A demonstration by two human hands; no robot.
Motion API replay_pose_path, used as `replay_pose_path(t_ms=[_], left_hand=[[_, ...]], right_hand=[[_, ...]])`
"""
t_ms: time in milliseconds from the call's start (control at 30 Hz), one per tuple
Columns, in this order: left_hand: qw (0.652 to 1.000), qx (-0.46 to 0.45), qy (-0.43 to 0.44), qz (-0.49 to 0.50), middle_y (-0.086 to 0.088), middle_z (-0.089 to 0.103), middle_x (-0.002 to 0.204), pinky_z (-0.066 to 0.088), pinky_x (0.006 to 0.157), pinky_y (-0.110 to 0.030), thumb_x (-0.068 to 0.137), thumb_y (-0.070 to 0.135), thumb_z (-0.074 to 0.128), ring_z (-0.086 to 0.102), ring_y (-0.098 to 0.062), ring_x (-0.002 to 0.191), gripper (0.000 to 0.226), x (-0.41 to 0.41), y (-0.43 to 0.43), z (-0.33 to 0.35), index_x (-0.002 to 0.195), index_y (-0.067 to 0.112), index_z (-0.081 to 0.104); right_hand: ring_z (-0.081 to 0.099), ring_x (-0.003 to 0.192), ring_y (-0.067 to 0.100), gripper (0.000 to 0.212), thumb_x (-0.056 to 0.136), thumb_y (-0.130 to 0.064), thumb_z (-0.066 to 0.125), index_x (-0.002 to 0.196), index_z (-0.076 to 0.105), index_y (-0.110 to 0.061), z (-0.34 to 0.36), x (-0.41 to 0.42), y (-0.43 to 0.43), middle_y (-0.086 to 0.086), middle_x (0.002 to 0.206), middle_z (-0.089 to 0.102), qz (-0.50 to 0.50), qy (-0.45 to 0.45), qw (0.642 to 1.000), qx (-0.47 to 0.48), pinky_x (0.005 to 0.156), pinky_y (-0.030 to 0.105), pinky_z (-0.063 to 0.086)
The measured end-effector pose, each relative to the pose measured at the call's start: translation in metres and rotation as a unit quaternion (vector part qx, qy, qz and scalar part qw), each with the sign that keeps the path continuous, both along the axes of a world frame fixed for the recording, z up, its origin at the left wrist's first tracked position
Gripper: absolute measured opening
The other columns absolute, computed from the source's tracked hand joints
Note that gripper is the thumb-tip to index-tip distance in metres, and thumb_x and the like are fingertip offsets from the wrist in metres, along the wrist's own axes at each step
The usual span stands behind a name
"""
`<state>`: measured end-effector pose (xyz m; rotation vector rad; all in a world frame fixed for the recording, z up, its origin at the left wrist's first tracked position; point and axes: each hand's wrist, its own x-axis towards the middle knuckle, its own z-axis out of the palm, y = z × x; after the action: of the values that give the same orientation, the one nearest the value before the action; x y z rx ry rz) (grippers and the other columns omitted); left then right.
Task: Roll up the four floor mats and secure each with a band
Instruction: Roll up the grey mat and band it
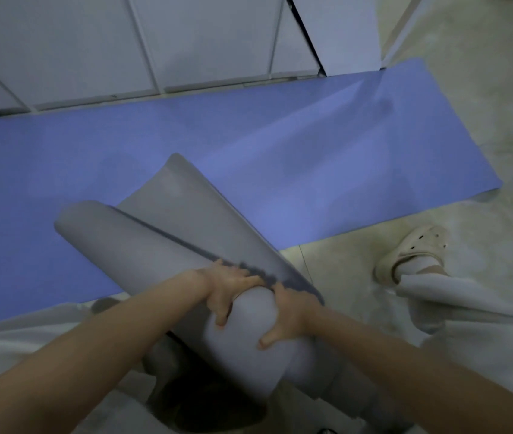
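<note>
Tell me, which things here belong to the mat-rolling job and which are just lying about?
Job: grey mat, partly rolled, gripped by left hand and right hand; blue mat, lying flat.
Lying about: white cupboards; cream clog.

Found grey mat (142,245) loosely rolled into a thick tube, with the outer flap lifted off the roll and standing free along its upper side. Noted a dark edge along the seam. Observed the tube held at a slant, far end raised up-left over blue mat (311,151), near end low toward the body. Recorded left grip (227,289) and right grip (286,314) clasped on the roll at the seam. Found blue mat unrolled, lying flat on the floor (358,270).
</note>
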<state>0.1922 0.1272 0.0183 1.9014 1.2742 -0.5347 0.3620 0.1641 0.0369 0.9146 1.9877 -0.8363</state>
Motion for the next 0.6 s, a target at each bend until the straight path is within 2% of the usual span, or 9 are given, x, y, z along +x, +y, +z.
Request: replay_pose_path(t_ms=[67, 133, 200, 300, 367, 400, 467, 533, 600], left_hand=[[0.998, 0.034, 0.016, 0.052, -0.002, 0.036, 0.139, 0.031, 0.096, -0.043, 0.060, 0.036, 0.084, 0.033, -0.023, 0.128, 0.107, -0.005, -0.010, -0.003, 0.145, 0.033, 0.020], [0.984, 0.065, 0.044, 0.160, -0.003, 0.031, 0.140, 0.030, 0.100, -0.044, 0.060, 0.045, 0.082, 0.027, -0.024, 0.130, 0.109, -0.013, -0.024, -0.004, 0.147, 0.033, 0.016], [0.944, 0.076, 0.054, 0.317, -0.007, 0.021, 0.145, 0.028, 0.103, -0.048, 0.058, 0.055, 0.081, 0.017, -0.026, 0.136, 0.118, -0.018, -0.042, -0.004, 0.148, 0.030, 0.010], [0.832, 0.078, 0.028, 0.548, -0.015, 0.003, 0.151, 0.029, 0.107, -0.053, 0.058, 0.055, 0.083, 0.009, -0.035, 0.140, 0.128, -0.011, -0.065, -0.004, 0.150, 0.023, 0.000], [0.732, 0.045, -0.026, 0.680, -0.022, 0.002, 0.153, 0.025, 0.110, -0.049, 0.065, 0.044, 0.083, 0.015, -0.040, 0.140, 0.127, 0.000, -0.071, -0.007, 0.150, 0.015, -0.007], [0.673, 0.019, -0.069, 0.736, -0.024, 0.007, 0.152, 0.025, 0.111, -0.046, 0.068, 0.036, 0.084, 0.020, -0.040, 0.139, 0.123, 0.005, -0.072, -0.009, 0.150, 0.012, -0.005], [0.561, 0.015, -0.181, 0.807, -0.020, 0.032, 0.145, 0.032, 0.109, -0.043, 0.064, 0.022, 0.087, 0.035, -0.035, 0.133, 0.108, 0.010, -0.071, -0.016, 0.144, 0.010, 0.015], [0.489, 0.057, -0.261, 0.831, -0.007, 0.050, 0.131, 0.040, 0.105, -0.046, 0.058, 0.014, 0.091, 0.049, -0.029, 0.122, 0.096, 0.010, -0.070, -0.014, 0.133, 0.009, 0.031], [0.435, 0.099, -0.338, 0.828, -0.005, 0.058, 0.123, 0.045, 0.100, -0.049, 0.064, 0.007, 0.086, 0.058, -0.022, 0.112, 0.080, 0.009, -0.066, -0.007, 0.128, 0.007, 0.039]], right_hand=[[0.050, 0.122, 0.028, 0.104, 0.063, -0.060, 0.077, 0.138, 0.027, -0.009, -0.002, -0.002, 0.006, 0.009, 0.137, 0.047, -0.009, 0.002, 1.000, 0.002, 0.096, 0.038, 0.043], [0.049, 0.123, 0.029, 0.105, 0.062, -0.058, 0.078, 0.140, 0.026, -0.010, -0.002, -0.004, 0.015, 0.010, 0.138, 0.047, -0.014, -0.003, 1.000, 0.012, 0.097, 0.039, 0.042], [0.050, 0.121, 0.030, 0.103, 0.061, -0.055, 0.081, 0.138, 0.029, -0.012, 0.001, -0.009, 0.027, 0.011, 0.136, 0.050, -0.017, -0.003, 1.000, 0.025, 0.096, 0.037, 0.042], [0.051, 0.120, 0.028, 0.098, 0.059, -0.053, 0.083, 0.135, 0.034, -0.015, 0.011, -0.019, 0.042, 0.008, 0.133, 0.052, -0.023, 0.005, 0.999, 0.040, 0.096, 0.035, 0.042], [0.052, 0.117, 0.027, 0.092, 0.058, -0.053, 0.082, 0.130, 0.038, -0.017, 0.018, -0.024, 0.049, 0.007, 0.129, 0.054, -0.025, 0.018, 0.998, 0.059, 0.093, 0.034, 0.043], [0.053, 0.115, 0.027, 0.090, 0.057, -0.054, 0.082, 0.129, 0.039, -0.018, 0.020, -0.026, 0.051, 0.006, 0.127, 0.055, -0.027, 0.024, 0.997, 0.071, 0.090, 0.033, 0.043], [0.053, 0.115, 0.026, 0.090, 0.057, -0.055, 0.081, 0.128, 0.040, -0.020, 0.026, -0.027, 0.054, 0.005, 0.126, 0.055, -0.032, 0.034, 0.995, 0.087, 0.088, 0.031, 0.042], [0.053, 0.115, 0.024, 0.090, 0.056, -0.056, 0.082, 0.129, 0.040, -0.021, 0.032, -0.024, 0.056, 0.003, 0.127, 0.055, -0.051, 0.046, 0.993, 0.091, 0.090, 0.031, 0.041], [0.052, 0.114, 0.023, 0.088, 0.056, -0.054, 0.083, 0.128, 0.042, -0.022, 0.039, -0.018, 0.060, 0.000, 0.125, 0.055, -0.091, 0.061, 0.990, 0.085, 0.089, 0.030, 0.042]])
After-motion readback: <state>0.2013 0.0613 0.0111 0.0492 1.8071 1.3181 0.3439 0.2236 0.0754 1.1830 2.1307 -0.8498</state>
